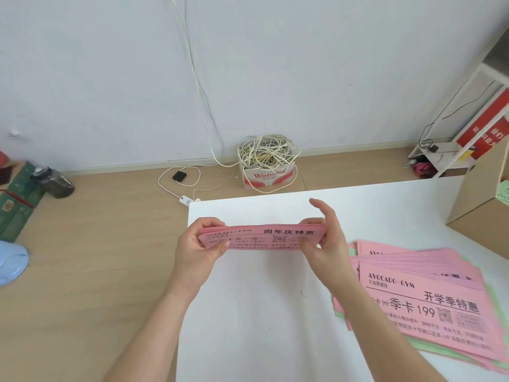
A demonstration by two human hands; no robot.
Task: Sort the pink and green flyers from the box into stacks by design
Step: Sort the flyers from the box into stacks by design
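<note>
I hold a small stack of pink flyers [261, 236] nearly edge-on above the white table [248, 312]. My left hand [195, 249] grips its left end, thumb on top. My right hand [325, 244] pinches the right end, with the index finger raised. A fanned pile of pink and green flyers [424, 301] lies on the table to the right, a pink one on top. The cardboard box [484, 199] stands at the table's far right corner, with a green flyer showing at its edge.
Beyond the table, on the wooden floor, sits a carton full of tangled white cables [265, 164], with a power strip [187, 200] near the table's far edge. A dark jar [55, 183] and green boxes lie at the left. A white shelf [468, 128] stands at the right.
</note>
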